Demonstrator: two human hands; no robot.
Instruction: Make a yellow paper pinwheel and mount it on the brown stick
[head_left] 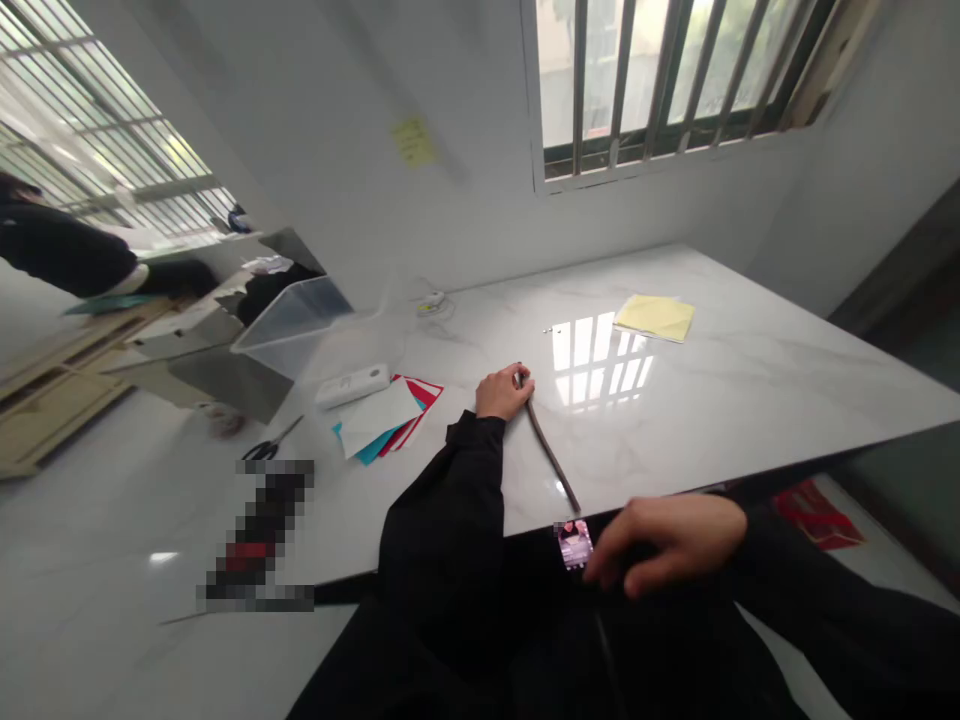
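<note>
On the white marble-patterned table (465, 330), my left hand (504, 393) has its fingers curled round the far end of a thin, slightly bent dark brown stick (551, 455). The stick's near end points at the table's front edge. Over my lap hovers my right hand (671, 540), thumb and fingers apart and loosely bent, with nothing visible in it. Its fingertips are nearest to a lit phone screen (575, 545) just below the table edge; whether they touch it I cannot tell.
Left of my sleeve lie coloured paper sheets (382, 420), a white power strip (352, 386), scissors (271, 442) and a clear plastic bin (292, 325). Yellow paper (656, 317) rests at the right. A cable (435, 304) is by the wall. A person (64, 240) is at far left.
</note>
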